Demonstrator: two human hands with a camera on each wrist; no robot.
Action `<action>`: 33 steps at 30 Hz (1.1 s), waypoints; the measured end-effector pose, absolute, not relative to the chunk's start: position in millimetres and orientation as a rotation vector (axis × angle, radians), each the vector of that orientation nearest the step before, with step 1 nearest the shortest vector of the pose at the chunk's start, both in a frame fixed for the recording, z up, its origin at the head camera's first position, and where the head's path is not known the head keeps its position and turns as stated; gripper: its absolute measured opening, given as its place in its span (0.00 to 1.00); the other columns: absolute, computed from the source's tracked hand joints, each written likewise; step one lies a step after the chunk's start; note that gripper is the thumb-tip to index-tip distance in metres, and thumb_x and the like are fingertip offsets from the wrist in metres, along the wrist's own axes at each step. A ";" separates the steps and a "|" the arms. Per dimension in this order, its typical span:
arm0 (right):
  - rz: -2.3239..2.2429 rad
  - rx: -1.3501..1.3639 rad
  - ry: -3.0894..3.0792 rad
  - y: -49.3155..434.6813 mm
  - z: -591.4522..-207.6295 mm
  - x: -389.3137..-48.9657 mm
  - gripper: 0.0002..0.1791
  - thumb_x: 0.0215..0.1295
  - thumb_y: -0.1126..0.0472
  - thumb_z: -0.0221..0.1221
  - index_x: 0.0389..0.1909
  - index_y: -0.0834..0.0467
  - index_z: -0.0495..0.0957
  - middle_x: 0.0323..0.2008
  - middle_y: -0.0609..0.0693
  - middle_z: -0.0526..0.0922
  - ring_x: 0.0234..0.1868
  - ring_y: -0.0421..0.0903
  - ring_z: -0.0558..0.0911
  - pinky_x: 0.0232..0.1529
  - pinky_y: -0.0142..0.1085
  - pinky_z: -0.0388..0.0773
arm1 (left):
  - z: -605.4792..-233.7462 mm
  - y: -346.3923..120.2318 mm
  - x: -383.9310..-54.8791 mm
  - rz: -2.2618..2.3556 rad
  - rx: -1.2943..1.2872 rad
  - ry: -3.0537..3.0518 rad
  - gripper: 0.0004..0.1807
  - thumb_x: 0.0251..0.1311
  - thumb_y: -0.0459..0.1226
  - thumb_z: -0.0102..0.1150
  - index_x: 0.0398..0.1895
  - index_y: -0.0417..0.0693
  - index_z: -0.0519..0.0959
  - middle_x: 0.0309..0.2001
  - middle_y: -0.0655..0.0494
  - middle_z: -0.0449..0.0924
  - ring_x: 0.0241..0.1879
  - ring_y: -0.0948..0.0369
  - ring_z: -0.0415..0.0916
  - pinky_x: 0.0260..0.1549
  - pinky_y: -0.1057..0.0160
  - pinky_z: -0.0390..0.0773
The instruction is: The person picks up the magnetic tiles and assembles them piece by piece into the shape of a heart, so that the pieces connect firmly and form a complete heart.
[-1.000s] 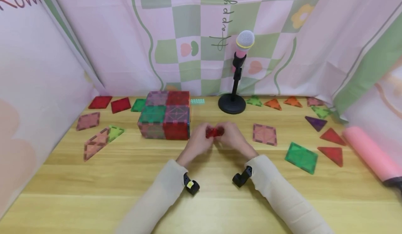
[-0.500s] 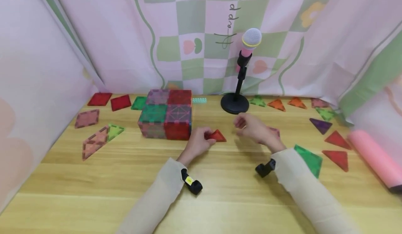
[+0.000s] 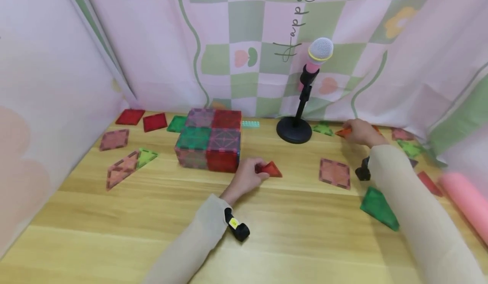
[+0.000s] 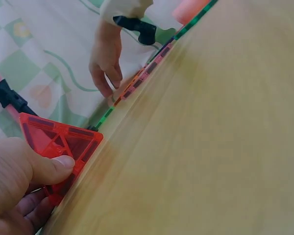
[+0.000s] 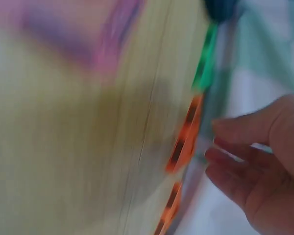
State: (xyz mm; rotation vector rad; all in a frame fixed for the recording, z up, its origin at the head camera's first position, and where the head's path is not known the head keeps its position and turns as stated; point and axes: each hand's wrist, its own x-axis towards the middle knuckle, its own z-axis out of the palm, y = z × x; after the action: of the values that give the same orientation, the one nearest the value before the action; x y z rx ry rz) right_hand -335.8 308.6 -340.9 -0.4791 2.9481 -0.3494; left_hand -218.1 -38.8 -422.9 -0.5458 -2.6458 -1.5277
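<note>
At the back edge of the wooden surface [image 3: 289,224], close against the patterned curtain [image 3: 248,85], an orange triangular tile [image 5: 183,139] lies just beside the right hand [image 3: 362,132]. The microphone stand [image 3: 294,130] narrows the way along that edge; nearer the front, a wide stretch of wood leaves room between the forearms. A tile block [image 3: 224,161] stands just beside the left hand [image 3: 248,176], whose thumb and fingers pinch a red triangular tile [image 3: 272,169]. The right fingers are bent, a little parted from the thumb, gripping nothing; whether they touch the orange triangular tile cannot be told.
</note>
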 end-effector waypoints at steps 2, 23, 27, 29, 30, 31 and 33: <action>-0.275 -0.568 2.950 318.4 -343.5 -344.4 0.22 0.54 0.71 0.56 0.49 0.79 0.70 0.46 0.77 0.73 0.46 0.70 0.73 0.48 0.59 0.70 | -422.5 -37.9 -218.6 -1.534 -0.532 -2.646 0.09 0.52 0.27 0.66 0.37 0.36 0.83 0.35 0.47 0.84 0.32 0.63 0.75 0.33 0.70 0.74; -0.382 -0.458 2.821 333.6 -354.4 -336.1 0.30 0.55 0.57 0.67 0.48 0.76 0.69 0.42 0.73 0.75 0.41 0.61 0.75 0.42 0.48 0.73 | -417.6 -41.5 -220.5 -1.506 -0.560 -2.662 0.08 0.52 0.28 0.66 0.37 0.37 0.83 0.35 0.47 0.84 0.33 0.61 0.75 0.35 0.68 0.75; -0.405 -0.421 2.902 331.1 -357.2 -327.0 0.27 0.51 0.60 0.68 0.46 0.71 0.69 0.39 0.71 0.74 0.37 0.58 0.73 0.35 0.40 0.69 | -415.4 -40.2 -219.0 -1.513 -0.561 -2.650 0.08 0.52 0.28 0.66 0.36 0.36 0.83 0.35 0.46 0.84 0.33 0.60 0.76 0.35 0.67 0.75; -0.416 -0.409 2.947 329.1 -358.1 -321.9 0.24 0.50 0.62 0.67 0.43 0.68 0.68 0.39 0.70 0.74 0.35 0.58 0.73 0.32 0.38 0.69 | -416.1 -39.0 -218.0 -1.522 -0.549 -2.654 0.08 0.52 0.28 0.66 0.37 0.36 0.83 0.35 0.46 0.84 0.33 0.61 0.75 0.35 0.68 0.75; -0.431 -0.401 2.959 327.7 -357.9 -319.3 0.22 0.50 0.64 0.65 0.42 0.67 0.68 0.39 0.71 0.75 0.34 0.58 0.74 0.31 0.38 0.69 | -416.7 -38.5 -217.4 -1.528 -0.543 -2.656 0.08 0.52 0.28 0.65 0.37 0.36 0.83 0.35 0.46 0.84 0.33 0.62 0.75 0.34 0.68 0.75; -0.441 -0.401 2.971 326.2 -356.7 -316.6 0.20 0.49 0.66 0.64 0.41 0.67 0.68 0.38 0.70 0.75 0.33 0.58 0.74 0.31 0.39 0.70 | -417.2 -38.0 -216.8 -1.533 -0.539 -2.655 0.08 0.52 0.28 0.65 0.37 0.37 0.83 0.35 0.46 0.84 0.32 0.62 0.74 0.34 0.68 0.75; -0.447 -0.420 3.003 322.8 -352.4 -310.8 0.15 0.51 0.69 0.60 0.40 0.67 0.69 0.39 0.71 0.77 0.33 0.59 0.76 0.31 0.42 0.73 | -417.8 -37.3 -215.6 -1.546 -0.529 -2.649 0.08 0.52 0.27 0.65 0.36 0.36 0.83 0.34 0.46 0.84 0.32 0.62 0.74 0.34 0.68 0.74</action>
State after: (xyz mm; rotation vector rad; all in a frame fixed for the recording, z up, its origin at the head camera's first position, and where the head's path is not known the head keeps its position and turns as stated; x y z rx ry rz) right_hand -310.8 322.8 -352.4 -0.4202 3.0027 -0.4469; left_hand -215.6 -37.3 -417.8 -0.5286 -2.6492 -1.5460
